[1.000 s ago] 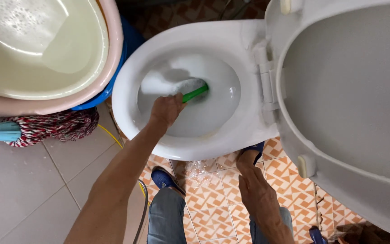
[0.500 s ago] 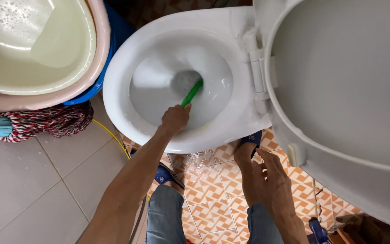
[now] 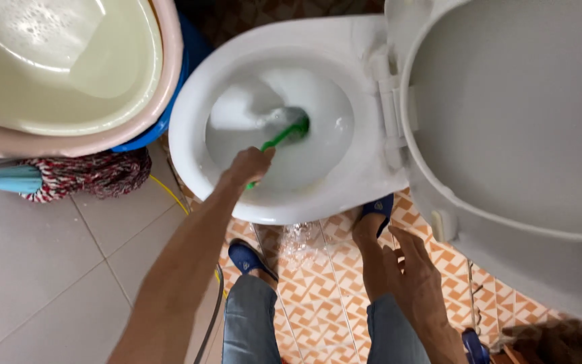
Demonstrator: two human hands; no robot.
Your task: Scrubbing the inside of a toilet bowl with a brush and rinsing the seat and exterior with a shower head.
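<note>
**Inspector:** Status of the two hands, please.

**Assistant:** The left hand (image 3: 249, 165) is closed in a fist round the green brush handle (image 3: 279, 139), over the near side of the toilet bowl (image 3: 190, 128). The right hand (image 3: 412, 273) holds nothing; its fingers are loosely spread, and it hangs below the bowl, above the patterned orange floor tiles (image 3: 311, 296).

**Inspector:** And the brush itself?

**Assistant:** Inside the bowl. The handle slopes down from the fist toward the drain, and the head sits in the dark patch at the bottom, partly hidden by suds.

**Inspector:** How far along do you judge the scrubbing?

**Assistant:** In my judgement, mid-way. White foam (image 3: 237, 111) covers much of the inner wall, so cleaner has been applied and worked about. The foam has not been rinsed off, and the bowl has not been flushed clear. The rim looks wet; whether it has been scrubbed I cannot tell.

**Inspector:** The seat and lid?

**Assistant:** Raised, to the right of the bowl (image 3: 506, 121). No suds are visible on them.

**Inspector:** Anything else nearby?

**Assistant:** A basin of soapy water (image 3: 55, 61) stands left of the bowl, with a red-and-white mop head (image 3: 89, 176) below it. Wet splashes lie on the tiles just under the bowl's front.
</note>
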